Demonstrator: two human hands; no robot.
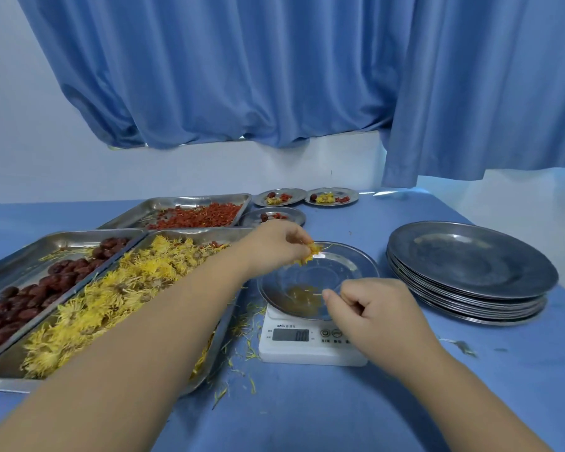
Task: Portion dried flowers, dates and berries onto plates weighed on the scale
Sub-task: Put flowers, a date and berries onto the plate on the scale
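On the table (pixel 307 412), which is covered by a blue cloth, a white scale (pixel 307 349) stands near the front edge with a steel plate (pixel 340 265) resting on it. The display (pixel 291 335) is lit; the reading appears to be zero. A yellowish patch lies in the plate's well; whether it is petals or a reflection cannot be told.

Left hand (pixel 274 246): above the far rim of that plate, fingertips pinching a dried flower (pixel 310 252). Right hand (pixel 372 308): over the near rim, fingers curled, thumb against forefinger. Whether it pinches anything cannot be told.

To the left of the scale are three steel trays. The nearest tray (pixel 4 367) holds yellow dried flowers (pixel 111 295), and the left forearm crosses over it. The tray (pixel 46 246) beside it holds dark red dates (pixel 30 298). The far tray (pixel 177 203) holds red berries (pixel 206 215).

Three filled plates sit beyond the scale. Two are at the back (pixel 279 197) (pixel 331 196) and one is closer (pixel 273 216), just beside the berry tray.

A stack of empty plates (pixel 470 259) stands to the right of the scale, apart from it. Loose petals (pixel 245 324) are scattered on the cloth between the flower tray and the scale, and along the front of the tray.

Behind the table is a white wall (pixel 30 141). A blue curtain (pixel 242 76) hangs across the upper part of the room and falls lower on the right.
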